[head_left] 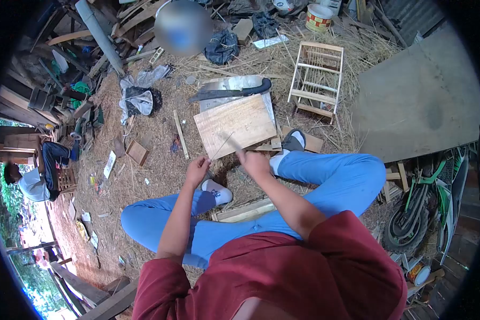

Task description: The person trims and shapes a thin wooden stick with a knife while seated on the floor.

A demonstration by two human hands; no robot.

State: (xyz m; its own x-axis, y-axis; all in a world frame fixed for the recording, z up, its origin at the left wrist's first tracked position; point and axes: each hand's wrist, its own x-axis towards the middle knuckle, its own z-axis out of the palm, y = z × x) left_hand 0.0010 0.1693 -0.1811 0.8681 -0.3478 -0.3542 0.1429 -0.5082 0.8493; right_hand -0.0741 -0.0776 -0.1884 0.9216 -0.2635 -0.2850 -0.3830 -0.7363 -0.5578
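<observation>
My left hand (198,171) is closed on a thin stick (222,146), which slants up and to the right over a wooden board (237,122). To the right, my right hand (254,163) is wrapped round a knife, whose blurred blade (231,143) points up and left, close to the stick. The board lies on the ground beyond my feet. Just past it rests a large blade with a black handle (256,89). My right hand hides the knife's handle.
A slatted wooden frame (317,80) stands at the upper right, with a large flat sheet (421,96) beyond. A small wooden box (137,153) and a strip of wood (181,134) lie left. Another person (32,184) sits far left. A motorcycle (421,202) is at right.
</observation>
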